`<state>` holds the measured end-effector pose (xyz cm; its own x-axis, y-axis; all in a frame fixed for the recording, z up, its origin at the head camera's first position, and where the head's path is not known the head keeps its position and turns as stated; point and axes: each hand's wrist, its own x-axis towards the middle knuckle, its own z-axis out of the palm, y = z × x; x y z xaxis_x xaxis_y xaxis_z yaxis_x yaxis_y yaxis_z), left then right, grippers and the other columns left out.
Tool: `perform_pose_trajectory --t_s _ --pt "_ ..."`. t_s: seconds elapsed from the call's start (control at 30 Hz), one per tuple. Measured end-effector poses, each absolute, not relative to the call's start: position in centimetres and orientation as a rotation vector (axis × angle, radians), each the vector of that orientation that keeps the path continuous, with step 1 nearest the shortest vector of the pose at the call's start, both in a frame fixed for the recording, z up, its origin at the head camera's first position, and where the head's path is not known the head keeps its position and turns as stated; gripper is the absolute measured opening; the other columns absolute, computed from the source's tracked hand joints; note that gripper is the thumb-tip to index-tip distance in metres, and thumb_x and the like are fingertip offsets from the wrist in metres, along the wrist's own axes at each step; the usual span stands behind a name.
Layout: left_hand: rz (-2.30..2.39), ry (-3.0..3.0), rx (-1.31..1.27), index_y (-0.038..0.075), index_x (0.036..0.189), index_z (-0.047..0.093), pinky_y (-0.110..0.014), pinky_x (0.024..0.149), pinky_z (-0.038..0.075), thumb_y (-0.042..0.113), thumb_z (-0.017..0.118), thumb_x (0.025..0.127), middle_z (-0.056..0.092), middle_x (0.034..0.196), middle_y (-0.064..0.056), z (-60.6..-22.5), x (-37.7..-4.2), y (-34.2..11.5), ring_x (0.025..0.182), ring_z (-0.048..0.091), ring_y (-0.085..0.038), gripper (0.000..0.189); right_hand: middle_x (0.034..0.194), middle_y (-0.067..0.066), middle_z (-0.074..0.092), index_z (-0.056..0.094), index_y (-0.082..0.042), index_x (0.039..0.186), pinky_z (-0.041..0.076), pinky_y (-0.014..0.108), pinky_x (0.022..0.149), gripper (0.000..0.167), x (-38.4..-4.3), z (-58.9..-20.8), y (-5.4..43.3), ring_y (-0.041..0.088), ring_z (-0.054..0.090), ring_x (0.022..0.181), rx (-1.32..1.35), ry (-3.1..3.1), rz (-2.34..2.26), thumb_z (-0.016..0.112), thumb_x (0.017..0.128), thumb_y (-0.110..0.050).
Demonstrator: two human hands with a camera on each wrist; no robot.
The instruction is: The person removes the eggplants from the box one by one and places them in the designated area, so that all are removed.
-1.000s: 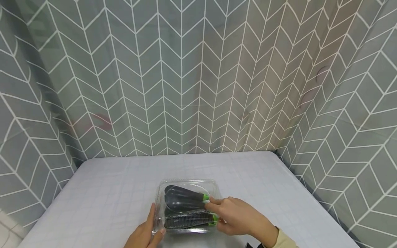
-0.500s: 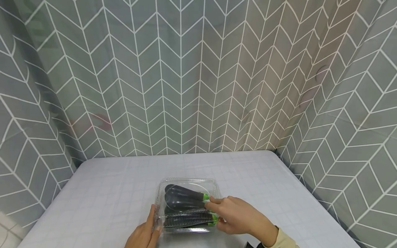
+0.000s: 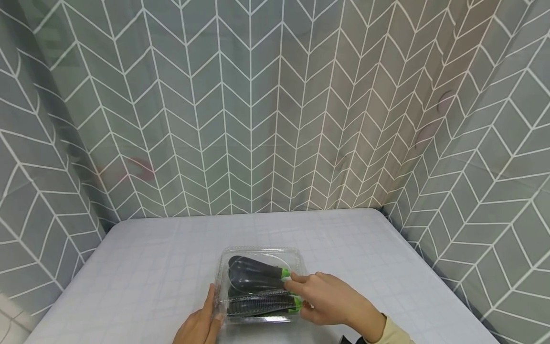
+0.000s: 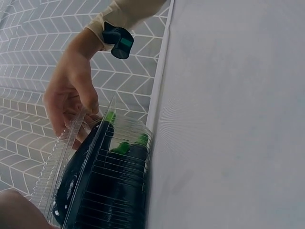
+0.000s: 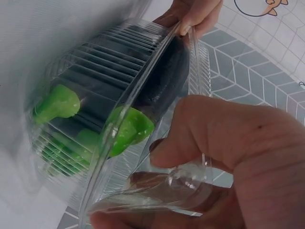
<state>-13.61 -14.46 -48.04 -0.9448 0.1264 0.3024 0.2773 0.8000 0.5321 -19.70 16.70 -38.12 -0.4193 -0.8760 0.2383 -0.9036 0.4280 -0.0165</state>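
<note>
A clear plastic clamshell container [image 3: 263, 320] lies near the front of the table, with several dark eggplants [image 3: 257, 279] inside. Bright green stem ends [image 5: 59, 102] point toward my right side. At the left wall my left hand [image 3: 198, 322] holds the container, fingers along the side and thumb at the front corner; its fingertips [image 5: 190, 21] grip the rim in the right wrist view. My right hand [image 3: 328, 300] pinches the lid's right edge between thumb and fingers, seen also in the left wrist view as the far hand [image 4: 71, 93]. The lid lies over the top eggplants.
A white cloth [image 3: 172, 258] covers the table. Grey curtains [image 3: 266, 119] with white chevron lines hang behind it and on both sides. A dark wrist device [image 4: 119, 40] sits on the right cuff.
My left thumb has drawn back slightly from the container's front edge toward its left corner. The right hand keeps its place, and the container has barely moved.
</note>
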Motion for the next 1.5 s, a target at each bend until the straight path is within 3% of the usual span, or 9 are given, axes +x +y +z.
perform_pose_trajectory --t_s 0.2,0.43,0.67,0.8,1.0,1.27,1.5 --pt "-0.822 -2.763 -0.250 -0.018 0.150 0.034 -0.054 0.083 0.058 0.013 0.059 0.103 0.066 0.127 -0.030 -48.0 -13.5 -14.3 0.098 0.073 -0.041 0.062 0.128 0.018 0.069 0.062 -0.012 0.111 0.028 0.013 0.046 0.041 -19.6 -37.9 16.7 -0.007 0.020 0.049 1.557 -2.518 0.199 0.067 0.072 0.001" --pt "-0.954 -2.630 -0.226 -0.010 0.155 0.024 -0.047 0.065 0.061 0.016 0.064 0.100 0.071 0.114 -0.030 -48.3 -13.2 -14.0 0.076 0.075 -0.037 0.073 0.131 0.023 0.067 0.064 -0.010 0.119 0.029 0.014 0.046 0.046 -19.7 -37.7 16.9 -0.007 0.022 0.049 1.496 -2.545 0.240 0.068 0.075 0.000" --pt "-1.034 -2.713 -0.162 -0.012 0.154 0.036 -0.059 0.089 0.056 0.020 0.061 0.103 0.065 0.131 -0.027 -48.2 -13.4 -14.0 0.105 0.071 -0.042 0.065 0.135 0.023 0.065 0.065 -0.008 0.128 0.025 0.015 0.045 0.051 -20.0 -37.1 17.1 -0.006 0.013 0.049 1.445 -2.547 0.304 0.065 0.078 0.001" --pt "-1.047 -2.730 -0.170 -0.011 0.155 0.036 -0.059 0.096 0.052 0.021 0.059 0.104 0.061 0.140 -0.024 -48.2 -13.5 -14.0 0.114 0.067 -0.041 0.064 0.134 0.022 0.066 0.067 -0.008 0.131 0.020 0.015 0.044 0.054 -20.3 -37.0 17.1 -0.007 0.010 0.049 1.422 -2.529 0.338 0.066 0.078 0.001" --pt "-1.086 -2.763 -0.169 -0.005 0.158 0.035 -0.060 0.097 0.051 0.025 0.056 0.107 0.062 0.138 -0.026 -48.4 -13.4 -14.2 0.115 0.066 -0.045 0.064 0.131 0.016 0.069 0.069 -0.009 0.130 0.016 0.015 0.044 0.053 -20.9 -37.1 17.1 -0.007 0.008 0.050 1.388 -2.497 0.394 0.066 0.078 -0.001" --pt "-1.064 -2.710 -0.230 -0.008 0.156 0.038 -0.059 0.095 0.052 0.025 0.058 0.105 0.058 0.143 -0.025 -48.6 -13.5 -14.0 0.114 0.067 -0.043 0.064 0.119 -0.003 0.073 0.071 -0.015 0.124 0.015 0.015 0.045 0.050 -21.6 -37.0 17.1 -0.006 0.015 0.052 1.331 -2.430 0.371 0.068 0.074 -0.004" --pt "-1.089 -2.685 -0.283 -0.008 0.157 0.034 -0.058 0.094 0.053 0.021 0.058 0.105 0.051 0.152 -0.022 -48.6 -13.5 -13.9 0.115 0.067 -0.040 0.064 0.119 -0.002 0.074 0.072 -0.013 0.124 0.019 0.016 0.045 0.048 -22.3 -36.7 17.1 -0.006 0.018 0.053 1.302 -2.374 0.361 0.068 0.076 -0.010"
